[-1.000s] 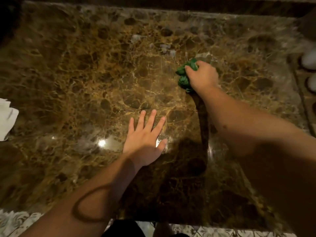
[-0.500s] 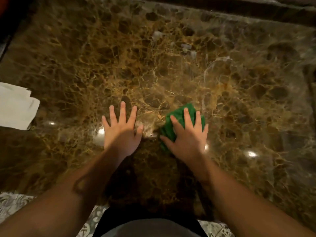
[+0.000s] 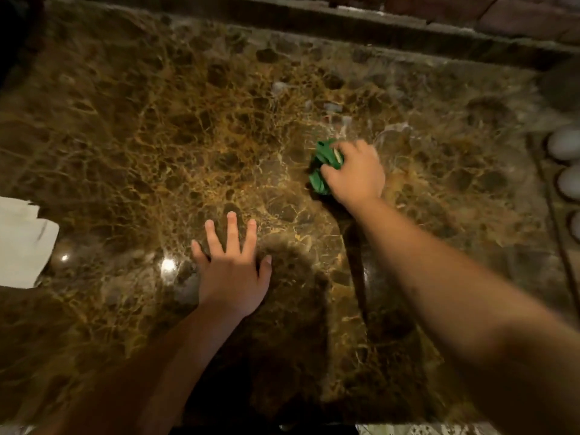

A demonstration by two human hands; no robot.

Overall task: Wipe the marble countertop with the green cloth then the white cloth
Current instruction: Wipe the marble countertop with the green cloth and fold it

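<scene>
The brown veined marble countertop (image 3: 188, 136) fills most of the view. My right hand (image 3: 356, 174) presses a bunched green cloth (image 3: 323, 166) onto the marble right of centre, fingers closed over it; most of the cloth is hidden under the hand. My left hand (image 3: 233, 268) lies flat on the counter nearer to me, fingers spread, holding nothing. The white cloth (image 3: 22, 243) lies folded at the left edge of the counter, well away from both hands.
Several white egg-like objects (image 3: 565, 144) sit in a tray at the right edge. A dark raised ledge (image 3: 345, 23) runs along the back. Patterned floor tile (image 3: 423, 430) shows beyond the front edge.
My right hand has pushed the green cloth away from me and to the right, from beside my left hand out to mid-counter. The left hand stays flat in place.
</scene>
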